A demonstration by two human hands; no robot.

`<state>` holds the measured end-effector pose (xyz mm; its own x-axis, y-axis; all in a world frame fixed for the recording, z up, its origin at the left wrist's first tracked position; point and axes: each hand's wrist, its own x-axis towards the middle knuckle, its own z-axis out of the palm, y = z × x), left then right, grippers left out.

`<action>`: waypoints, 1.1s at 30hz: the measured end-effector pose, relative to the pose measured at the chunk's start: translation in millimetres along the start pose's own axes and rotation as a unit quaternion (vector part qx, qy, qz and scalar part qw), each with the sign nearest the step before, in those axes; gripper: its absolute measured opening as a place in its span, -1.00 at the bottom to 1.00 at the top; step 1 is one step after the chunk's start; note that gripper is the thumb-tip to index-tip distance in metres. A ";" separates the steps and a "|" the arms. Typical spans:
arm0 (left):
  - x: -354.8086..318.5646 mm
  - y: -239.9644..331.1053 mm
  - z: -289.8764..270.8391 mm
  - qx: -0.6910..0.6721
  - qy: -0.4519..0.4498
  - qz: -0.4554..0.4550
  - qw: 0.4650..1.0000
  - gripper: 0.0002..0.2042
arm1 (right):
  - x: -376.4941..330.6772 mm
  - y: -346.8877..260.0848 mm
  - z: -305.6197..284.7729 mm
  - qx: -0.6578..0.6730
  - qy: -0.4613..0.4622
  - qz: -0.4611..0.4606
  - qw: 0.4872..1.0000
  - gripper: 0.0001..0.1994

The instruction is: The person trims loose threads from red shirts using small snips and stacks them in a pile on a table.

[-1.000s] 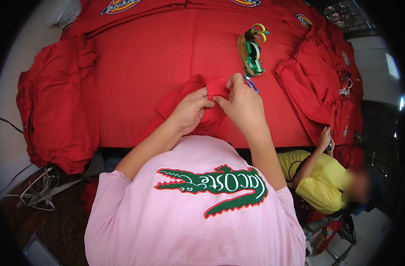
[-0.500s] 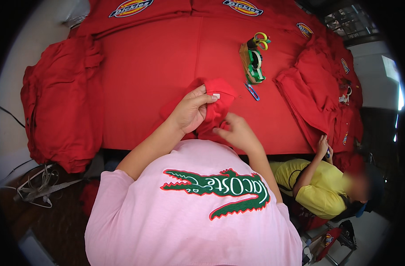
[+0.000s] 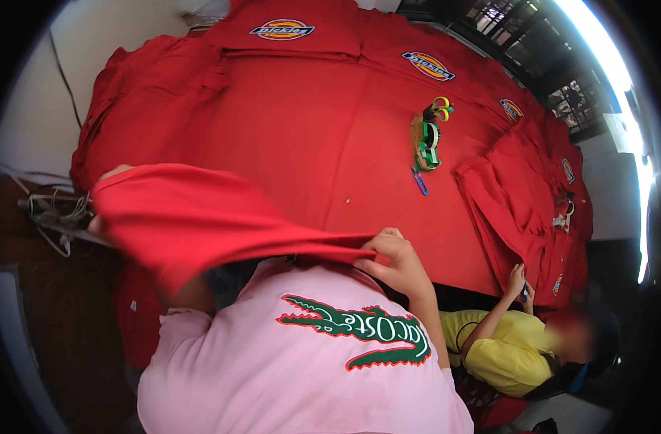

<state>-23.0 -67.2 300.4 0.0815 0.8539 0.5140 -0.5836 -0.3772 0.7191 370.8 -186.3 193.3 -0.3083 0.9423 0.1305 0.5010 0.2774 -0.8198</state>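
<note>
A red garment [image 3: 222, 217] is stretched sideways in front of my chest, off the near edge of the table. My left hand [image 3: 117, 171] grips its far-left end; most of that hand is hidden behind the cloth, with only some fingers showing. At the other end, my right hand [image 3: 397, 262] pinches a corner of the fabric between thumb and fingers. The cloth is blurred on the left and covers much of my left forearm.
A red-covered table [image 3: 287, 130] holds a green tape dispenser [image 3: 428, 145], yellow-handled scissors [image 3: 441, 108] and blue thread snips [image 3: 420, 181]. Red garments [image 3: 149, 116] are heaped at left. A co-worker in yellow [image 3: 507, 358] handles red clothing [image 3: 496, 195] at right. Cables [image 3: 52, 210] hang at left.
My left hand has swung far left with the garment, which was bunched between both hands and is now spread out. My right hand has closed on its edge. The view has shifted.
</note>
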 end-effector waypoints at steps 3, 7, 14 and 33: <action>13.9 49.1 33.9 0.073 -0.027 0.036 0.996 -0.72 | -18.3 -44.5 -29.5 0.135 -0.096 -0.034 0.986 -0.81; 85.6 21.8 79.0 0.082 -0.075 -0.021 0.994 -0.69 | -41.7 -47.7 -46.2 0.321 -0.031 -0.087 0.943 -0.80; 190.5 -197.7 21.0 0.382 -0.167 -0.160 0.895 -0.67 | 4.3 30.7 -23.6 0.324 0.201 0.138 0.914 -0.80; -171.3 -179.1 -180.0 0.682 -0.124 -0.210 0.689 -0.60 | -61.7 194.6 56.8 -0.112 0.330 0.316 0.882 -0.56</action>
<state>-77.8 -81.4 -0.6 0.2452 0.9670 0.0686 0.8233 -0.2451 0.5119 441.4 -201.2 -6.0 0.5912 0.8054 0.0431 0.5736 -0.3823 -0.7245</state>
